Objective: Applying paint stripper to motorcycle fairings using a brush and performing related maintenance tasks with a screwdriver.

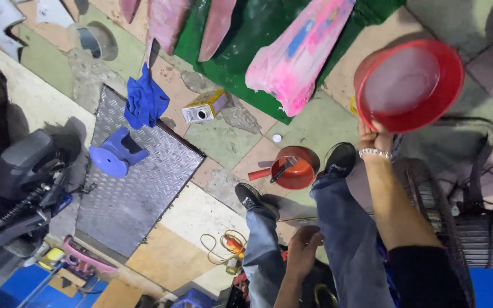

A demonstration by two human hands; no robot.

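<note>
Right hand (374,137), bracelet at the wrist, fingers closed on the rim of one large red basin (409,84), held out over the tiled floor (223,142). Left hand (303,248) low by the knee, fingers curled; whether gripping anything, impossible to tell. Two black shoes (338,159) below. One small red pot (294,166) with one brush in it, just beside the shoes. One blue stool (116,153) tipped on one metal tread plate (138,182). One blue cloth (145,100), one small box (203,106), one pink panel (298,54).
</note>
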